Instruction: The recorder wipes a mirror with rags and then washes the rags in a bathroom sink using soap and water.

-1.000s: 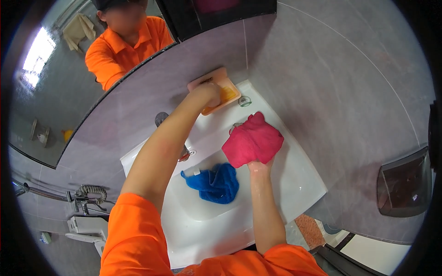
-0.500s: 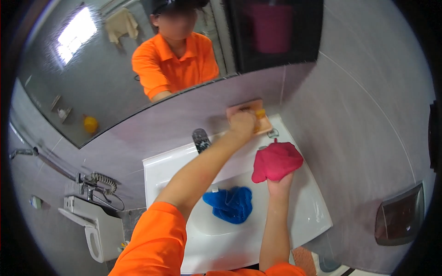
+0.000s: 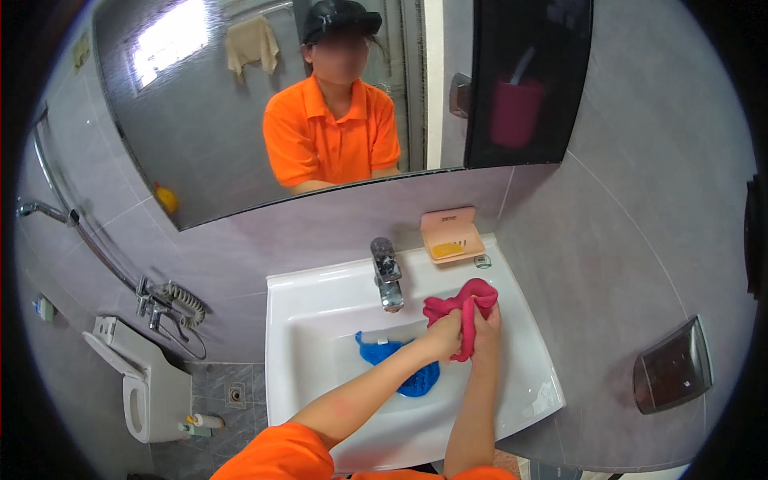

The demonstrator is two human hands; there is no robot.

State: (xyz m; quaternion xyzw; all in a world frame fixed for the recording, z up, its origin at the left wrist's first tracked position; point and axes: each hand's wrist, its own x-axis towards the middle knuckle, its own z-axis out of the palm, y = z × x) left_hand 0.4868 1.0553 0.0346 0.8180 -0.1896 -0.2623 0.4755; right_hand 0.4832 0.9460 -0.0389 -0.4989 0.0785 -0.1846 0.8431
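A pink-red cloth [image 3: 478,290] is bunched up over the right side of the white washbasin [image 3: 312,308]. My left hand [image 3: 445,336] has its fingers closed on the cloth's lower left part. From the right, my right hand [image 3: 486,330] grips the same cloth, with some fingers hidden by its folds. Below my left wrist, a crumpled blue cloth [image 3: 419,382] with a small white tag lies in water in the basin. Behind the hands, a yellow soap bar [image 3: 446,250] rests in a pink soap dish [image 3: 448,218] on the basin's back ledge.
A chrome faucet [image 3: 386,272] stands at the basin's back, left of the cloth. Above hangs a mirror [image 3: 216,160] beside a black cabinet [image 3: 560,96]. At the left are a white toilet [image 3: 172,392], a shower hose [image 3: 188,304] and bottles on the floor. A dark dispenser [image 3: 676,364] is on the right wall.
My left hand has left the soap dish and come down to the pink cloth, which it now grips. My right hand has lowered with the cloth. The view has shifted, showing the faucet fully.
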